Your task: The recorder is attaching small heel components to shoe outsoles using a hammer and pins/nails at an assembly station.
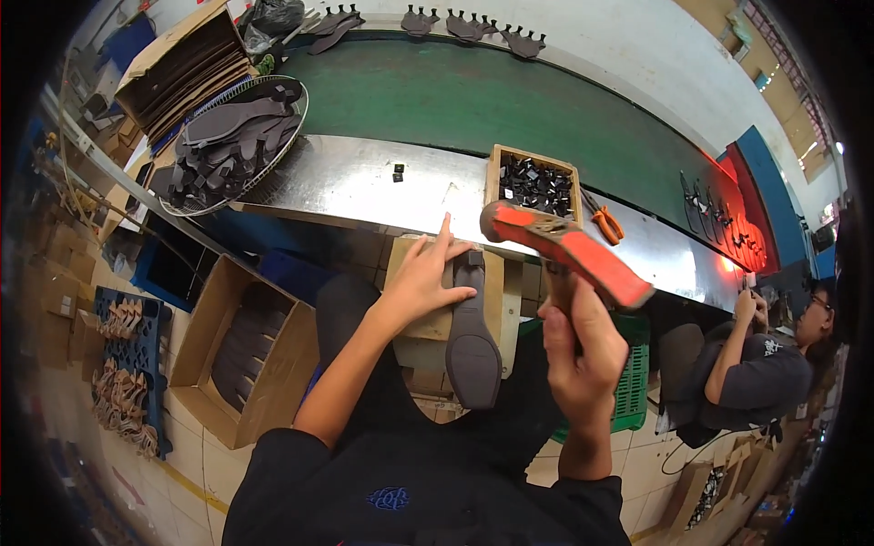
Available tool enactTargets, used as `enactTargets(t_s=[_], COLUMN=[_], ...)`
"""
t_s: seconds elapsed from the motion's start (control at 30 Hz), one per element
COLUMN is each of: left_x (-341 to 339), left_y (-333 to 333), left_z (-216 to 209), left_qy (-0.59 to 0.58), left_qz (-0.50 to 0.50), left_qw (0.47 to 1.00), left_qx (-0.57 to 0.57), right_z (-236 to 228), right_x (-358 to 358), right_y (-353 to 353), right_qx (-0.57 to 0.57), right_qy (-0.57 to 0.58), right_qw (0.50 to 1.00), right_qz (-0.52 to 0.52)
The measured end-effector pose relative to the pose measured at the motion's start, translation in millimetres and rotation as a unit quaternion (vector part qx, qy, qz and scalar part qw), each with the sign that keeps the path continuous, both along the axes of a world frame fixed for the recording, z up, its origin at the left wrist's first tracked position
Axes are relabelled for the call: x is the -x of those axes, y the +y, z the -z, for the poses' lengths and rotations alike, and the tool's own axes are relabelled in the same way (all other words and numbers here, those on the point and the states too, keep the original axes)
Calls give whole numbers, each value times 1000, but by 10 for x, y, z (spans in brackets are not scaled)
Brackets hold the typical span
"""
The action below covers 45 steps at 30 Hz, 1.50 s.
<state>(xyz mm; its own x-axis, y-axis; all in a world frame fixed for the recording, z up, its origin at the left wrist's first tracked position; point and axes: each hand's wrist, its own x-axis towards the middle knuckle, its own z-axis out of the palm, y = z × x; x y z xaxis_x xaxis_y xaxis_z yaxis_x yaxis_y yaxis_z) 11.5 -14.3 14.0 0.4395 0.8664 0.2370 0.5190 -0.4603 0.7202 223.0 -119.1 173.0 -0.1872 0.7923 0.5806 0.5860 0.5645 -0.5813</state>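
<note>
Left hand (426,282): fingers spread, index stretched toward the counter's (364,182) near edge, thumb lying on the narrow part of the sole piece (473,355), other fingertips close by the black fitting (469,258) at its far end; steadying it, apparently, rather than gripping. Right hand (583,350): fingers closed around the handle of a red-headed hammer (574,250), head held up nearer the camera, in view across the counter's near edge. Risk, my judgement: a blow off line could catch the left fingertips, since they sit right beside the fitting. Also possible: the sole piece skids or twists, as only light fingers seem to hold it, and its wide end appears to overhang the near edge of the pale board (494,282). A tilted hammer face might mark the surface or set the fitting crooked. Sole piece: dark grey, matt, long, narrow toward the board's far edge, broadening to a squared-off end toward the person; faint outline on the broad part. Whether the fitting is fully seated, cannot tell.
</note>
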Motion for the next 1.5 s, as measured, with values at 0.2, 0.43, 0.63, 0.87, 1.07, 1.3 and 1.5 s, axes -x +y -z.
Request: enactTargets(t_s=[0.2, 0.43, 0.63, 0.87, 1.07, 1.3, 1.5], left_x=[-23, -19, 45, 5, -59, 196, 238], left_y=[-29, -59, -5, -20, -59, -1034, -1344], left_z=[-62, -82, -22, -37, 35, -972, -1121], left_qy=[57, 58, 50, 112, -8, -203, -251], left_qz=[-40, -38, -38, -54, -25, 164, 145], left_qw=[997, 998, 997, 992, 989, 950, 908], left_qx=[41, 12, 51, -12, -143, 170, 304], right_z=[505, 187, 287, 594, 332, 826, 857], right_x=[67, 62, -5, 54, -104, -80, -63], right_y=[151, -210, 206, 196, 265, 408, 337], right_qx=[63, -43, -14, 94, 63, 86, 59], right_qy=[-29, 64, -165, -95, -2, -198, -200], right_qw=[998, 997, 986, 991, 996, 976, 968], right_qz=[-5, 29, -14, 20, 66, -38, -138])
